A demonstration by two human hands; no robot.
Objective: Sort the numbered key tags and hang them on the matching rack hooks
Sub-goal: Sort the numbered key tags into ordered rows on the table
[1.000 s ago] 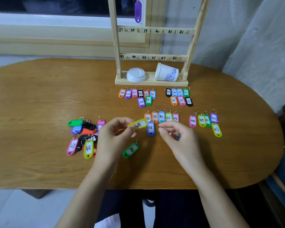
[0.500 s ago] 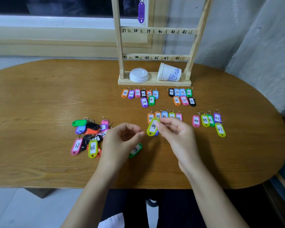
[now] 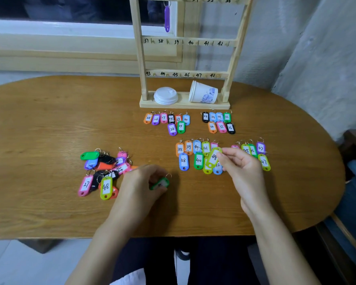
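My right hand (image 3: 243, 171) pinches a yellow-green key tag (image 3: 213, 157) just above the sorted row of tags numbered 38 to 42 (image 3: 193, 149). My left hand (image 3: 140, 186) curls its fingers round a green tag (image 3: 159, 183) lying on the table. An unsorted pile of tags (image 3: 103, 171) lies left of that hand, with a pink 27 and a yellow-green 48 in front. The wooden rack (image 3: 185, 44) stands at the back, its bars numbered by hand; one purple tag (image 3: 167, 18) hangs from an upper hook.
Sorted tag groups lie before the rack: 25 to 30 (image 3: 167, 121), 33 to 36 (image 3: 218, 122), 44 to 47 (image 3: 255, 153). A white lid stack (image 3: 165, 96) and a tipped paper cup (image 3: 202, 93) sit on the rack's base. Wall at right.
The yellow-green tag passed from my left hand to my right and moved right over the 38–42 row. My left hand dropped onto the green tag on the table.
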